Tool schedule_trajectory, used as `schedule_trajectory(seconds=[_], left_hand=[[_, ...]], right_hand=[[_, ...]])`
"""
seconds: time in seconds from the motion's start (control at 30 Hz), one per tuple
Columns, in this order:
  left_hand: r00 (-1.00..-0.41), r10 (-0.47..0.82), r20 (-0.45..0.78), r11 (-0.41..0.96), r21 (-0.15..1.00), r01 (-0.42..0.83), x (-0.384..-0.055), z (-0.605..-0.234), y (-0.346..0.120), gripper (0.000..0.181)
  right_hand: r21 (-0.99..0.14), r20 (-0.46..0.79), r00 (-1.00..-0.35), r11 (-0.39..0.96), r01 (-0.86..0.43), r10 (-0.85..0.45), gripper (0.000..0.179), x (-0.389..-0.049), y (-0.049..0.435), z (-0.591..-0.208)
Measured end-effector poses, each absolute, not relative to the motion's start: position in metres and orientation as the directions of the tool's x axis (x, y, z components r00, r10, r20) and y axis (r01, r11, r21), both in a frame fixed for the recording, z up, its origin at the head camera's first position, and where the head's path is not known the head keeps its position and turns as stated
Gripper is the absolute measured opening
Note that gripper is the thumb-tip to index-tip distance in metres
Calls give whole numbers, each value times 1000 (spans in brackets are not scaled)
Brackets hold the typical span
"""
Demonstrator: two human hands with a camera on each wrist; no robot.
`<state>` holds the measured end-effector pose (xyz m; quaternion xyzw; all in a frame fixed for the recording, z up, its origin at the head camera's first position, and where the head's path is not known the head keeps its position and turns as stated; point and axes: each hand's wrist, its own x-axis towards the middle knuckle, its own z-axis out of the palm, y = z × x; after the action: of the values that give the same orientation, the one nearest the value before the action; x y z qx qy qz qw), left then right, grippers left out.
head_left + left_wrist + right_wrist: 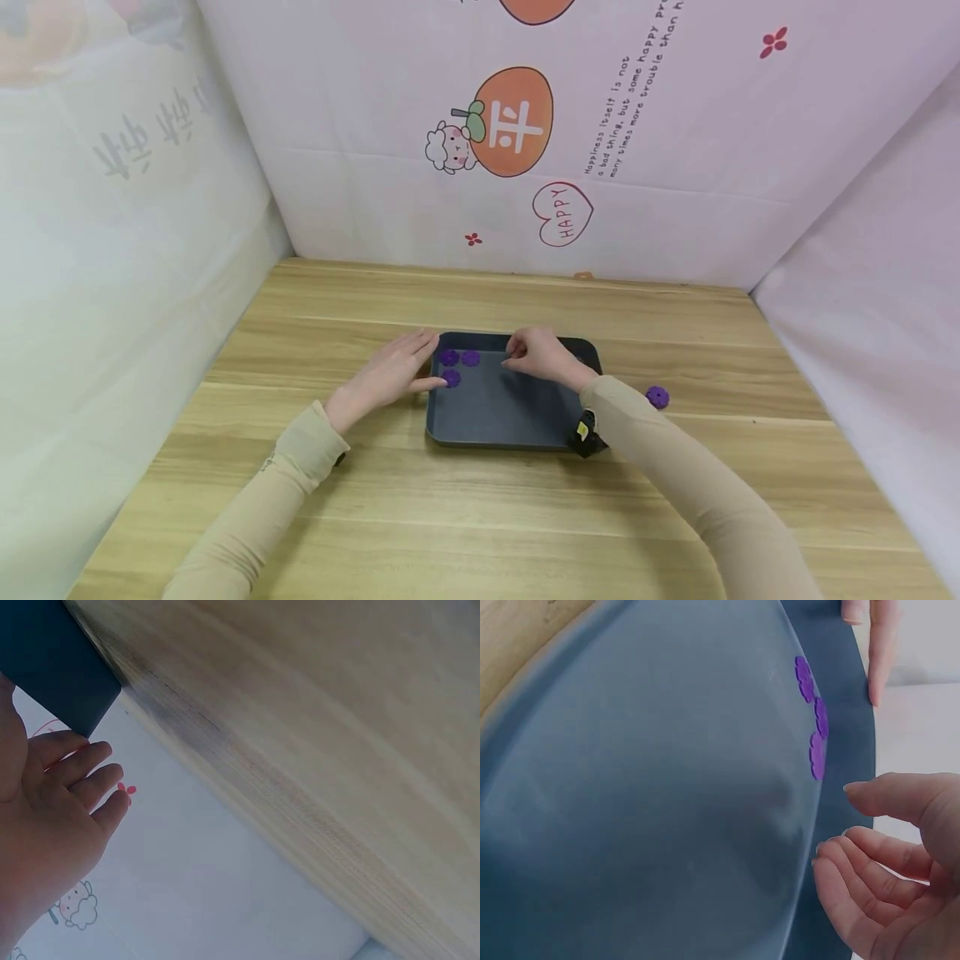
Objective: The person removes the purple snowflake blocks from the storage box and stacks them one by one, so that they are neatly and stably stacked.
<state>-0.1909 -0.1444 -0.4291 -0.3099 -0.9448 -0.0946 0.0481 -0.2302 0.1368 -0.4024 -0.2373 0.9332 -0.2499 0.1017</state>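
A dark grey rectangular tray [487, 421] lies on the wooden table. Three purple scalloped discs rest in its far left corner: one deepest in the corner [448, 357], one to its right [470, 358] and one nearer [451, 378]. The left hand [386, 368] touches the tray's left rim with fairly straight fingers, its thumb by the nearer disc. Above the tray's far middle hovers the right hand [546, 357]. Its fingers bend loosely, and the right wrist view shows nothing between thumb [892, 796] and fingers. A fourth purple disc [657, 397] lies outside, right of the tray.
White printed cloth [375, 167] rises behind the table [480, 517] and along both sides. A black wrist camera [587, 435] on the right wrist hangs over the tray's near right corner.
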Motion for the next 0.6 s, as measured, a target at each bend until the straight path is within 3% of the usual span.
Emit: schedule_trajectory(seconds=[0.6], left_hand=[[-811,569,136,794,167,585,-194,-431,-147,77]], right_hand=[[-556,-109,-880,762,-332,-463,25,-230,106,-414]])
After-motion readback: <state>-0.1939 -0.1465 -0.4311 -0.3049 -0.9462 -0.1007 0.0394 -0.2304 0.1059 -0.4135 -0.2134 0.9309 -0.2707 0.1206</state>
